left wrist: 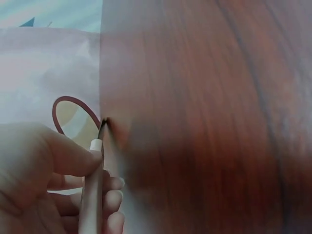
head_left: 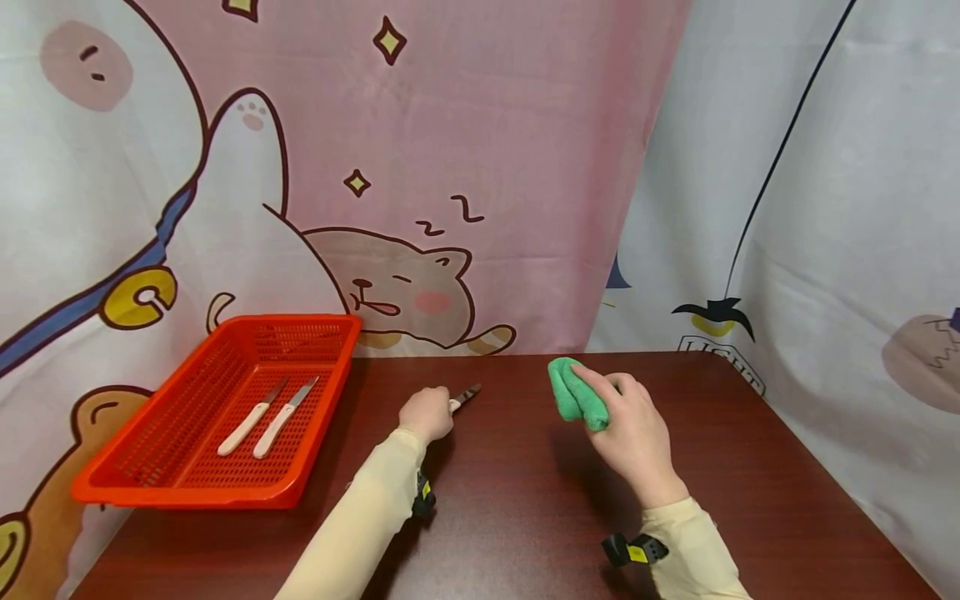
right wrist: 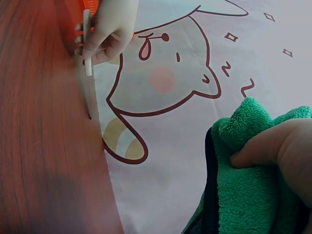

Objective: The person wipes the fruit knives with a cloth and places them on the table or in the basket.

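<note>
Left grip (head_left: 427,414) holds a white-handled, metal-bladed knife (head_left: 467,396) over the dark-red wood-grained table (head_left: 525,517), right of the red plastic basket (head_left: 187,499). Right grip (head_left: 633,429) holds a folded green towelling cloth (head_left: 576,396), apart from the knife. Judged step: readying to wipe; next calls for cloth against blade.

Can't see half this white-handled knife (head_left: 467,396)

From over here the left hand (head_left: 426,414) covers most of the handle (head_left: 454,406), and the left wrist view crops its end. Right wrist view chops off the green towel (right wrist: 248,200) and red basket (right wrist: 91,4), lol.
</note>
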Available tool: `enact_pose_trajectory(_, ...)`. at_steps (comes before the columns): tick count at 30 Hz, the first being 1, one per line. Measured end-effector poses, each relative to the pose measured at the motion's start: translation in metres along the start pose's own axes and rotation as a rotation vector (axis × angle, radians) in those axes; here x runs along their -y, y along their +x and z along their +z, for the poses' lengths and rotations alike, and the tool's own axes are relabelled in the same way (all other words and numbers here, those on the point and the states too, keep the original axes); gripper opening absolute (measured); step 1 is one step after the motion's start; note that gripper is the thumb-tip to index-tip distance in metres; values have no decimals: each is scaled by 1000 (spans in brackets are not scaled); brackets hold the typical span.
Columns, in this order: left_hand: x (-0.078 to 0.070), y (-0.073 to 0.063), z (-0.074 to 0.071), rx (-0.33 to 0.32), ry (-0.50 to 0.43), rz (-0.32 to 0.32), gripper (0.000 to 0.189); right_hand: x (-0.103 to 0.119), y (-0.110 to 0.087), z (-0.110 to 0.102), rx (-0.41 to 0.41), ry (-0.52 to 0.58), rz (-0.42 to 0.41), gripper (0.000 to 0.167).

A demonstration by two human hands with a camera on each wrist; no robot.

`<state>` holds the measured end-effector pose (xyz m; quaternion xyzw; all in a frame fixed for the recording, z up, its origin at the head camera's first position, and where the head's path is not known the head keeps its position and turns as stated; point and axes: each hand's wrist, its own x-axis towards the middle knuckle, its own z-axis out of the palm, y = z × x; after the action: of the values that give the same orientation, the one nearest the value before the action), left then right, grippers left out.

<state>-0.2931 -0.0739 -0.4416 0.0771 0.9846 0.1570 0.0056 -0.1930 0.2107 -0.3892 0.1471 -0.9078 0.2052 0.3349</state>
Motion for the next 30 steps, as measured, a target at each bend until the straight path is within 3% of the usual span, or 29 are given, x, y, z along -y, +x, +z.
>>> enact_pose_trajectory(7,-2,-5,-3,2,-91,55,15,0,0,0,-7,-3,2,77)
enact_pose_trajectory(14,-5,-16,-9,-73,-271,120,24,2,0,-1,-13,-5,-4,78)
enact_pose_trajectory(19,-9,-21,-12,-110,-395,144,18,4,1,-4,-25,-5,-17,79)
enact_pose_trajectory(30,-23,-41,-30,-78,-693,194,10,18,2,-11,-68,29,-74,81)
